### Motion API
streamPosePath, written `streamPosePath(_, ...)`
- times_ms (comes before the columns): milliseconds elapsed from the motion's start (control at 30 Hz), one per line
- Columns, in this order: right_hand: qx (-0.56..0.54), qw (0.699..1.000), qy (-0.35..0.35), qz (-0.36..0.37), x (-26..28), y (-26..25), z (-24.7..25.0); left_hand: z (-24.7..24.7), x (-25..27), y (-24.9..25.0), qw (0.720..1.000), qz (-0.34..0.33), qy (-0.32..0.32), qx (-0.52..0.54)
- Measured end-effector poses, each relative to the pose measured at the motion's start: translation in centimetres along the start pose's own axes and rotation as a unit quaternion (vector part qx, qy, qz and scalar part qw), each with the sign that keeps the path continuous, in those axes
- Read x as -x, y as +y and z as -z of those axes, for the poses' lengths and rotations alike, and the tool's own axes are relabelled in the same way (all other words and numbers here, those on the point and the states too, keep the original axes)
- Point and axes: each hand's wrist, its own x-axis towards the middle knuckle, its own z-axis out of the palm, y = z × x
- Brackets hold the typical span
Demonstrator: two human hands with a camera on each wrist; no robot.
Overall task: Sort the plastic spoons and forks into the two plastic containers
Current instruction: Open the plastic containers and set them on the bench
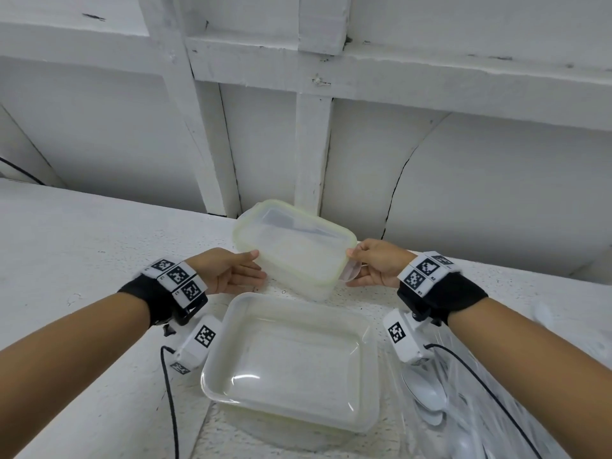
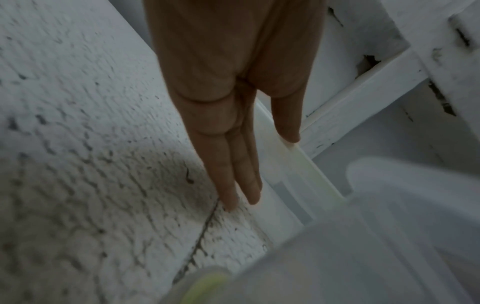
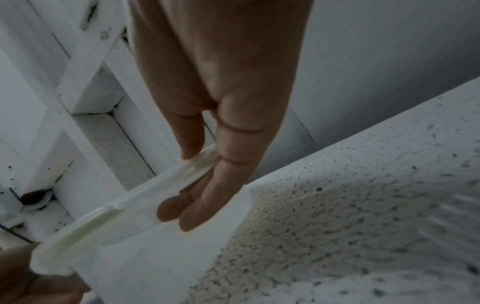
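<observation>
Two translucent rectangular plastic containers: the near one (image 1: 291,366) open at 6 o'clock; the far one (image 1: 294,250), long axis 10-to-4, lidded. The left hand (image 1: 228,271) rests straight-fingered against it, the right hand (image 1: 377,266) pinches its lid flap (image 1: 349,271). Clear plastic spoons (image 1: 430,399) at 4 o'clock, perhaps bagged, uncountable.

A: Which container is sitting nearer the camera?
B: The larger container (image 1: 291,362), translucent white and rectangular, is resting open and upright on the textured white counter.

A: And the farther one?
B: The smaller container (image 1: 294,250), clear with a pale yellow-green rim, is tilting with its left edge raised, just beyond the larger one.

A: Where is the cutlery lying?
B: The plastic spoons (image 1: 430,395), white, are lying in a clear bag to the right of the larger container. Forks are not showing clearly enough to tell apart.
</observation>
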Motion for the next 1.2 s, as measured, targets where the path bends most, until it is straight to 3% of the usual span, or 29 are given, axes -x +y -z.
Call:
streamPosePath(267, 0.017, 1.000, -0.007, 0.014, 0.4, 0.0, -0.3, -0.1, -0.4, -0.6, 0.998, -0.046, -0.005, 0.053)
streamPosePath(667, 0.026, 1.000, -0.014, 0.010, -0.1, 0.2, -0.2, -0.1, -0.1, -0.8, 0.996, -0.057, -0.010, 0.072)
streamPosePath(933, 0.036, 0.999, -0.001, 0.001, -0.2, 0.3, -0.3, 0.0, 0.8, -0.2, 0.998, -0.063, 0.007, 0.026)
streamPosePath(1100, 0.214, 0.975, 0.000, -0.059, -0.2, -2.2, 0.8, 0.5, 1.0, 0.7, 0.999, -0.035, 0.015, -0.033)
streamPosePath(1200, 0.317, 0.947, 0.027, -0.044, -0.8, -4.3, 0.6, 0.9, 1.0, 1.7, 0.997, -0.020, 0.060, -0.050)
